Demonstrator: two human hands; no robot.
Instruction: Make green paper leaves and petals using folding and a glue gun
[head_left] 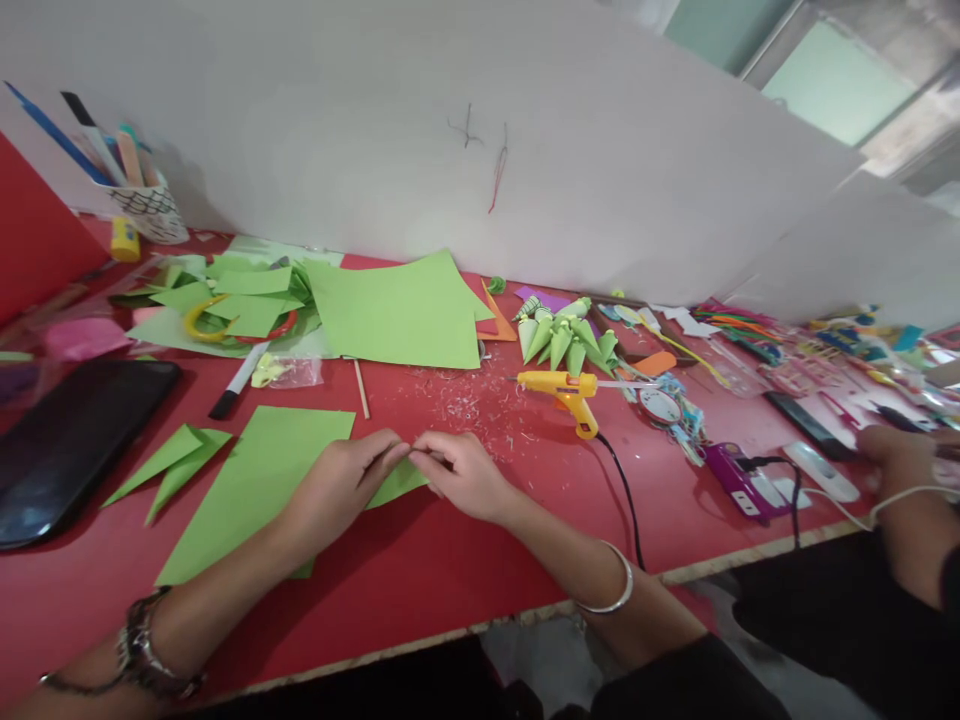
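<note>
My left hand (349, 478) and my right hand (463, 472) meet fingertip to fingertip, both pinching a small piece of green paper (397, 485) whose lower part shows between them. Under my left wrist lies a larger green paper sheet (259, 460), flat on the red table. Left of that sheet rest rolled green paper cones (176, 465). Beyond my right hand sits a yellow glue gun (562, 388) on its side, its cord trailing toward the table's front edge. Several finished green cones (566, 335) are bunched together behind the glue gun.
A black phone (82, 430) lies at the left. Green paper scraps (247, 295) and a big green sheet (397, 310) cover the back. A purple power strip (746, 485) stands at the right, near another person's hand (904, 460). A pen cup (150, 210) is at the wall.
</note>
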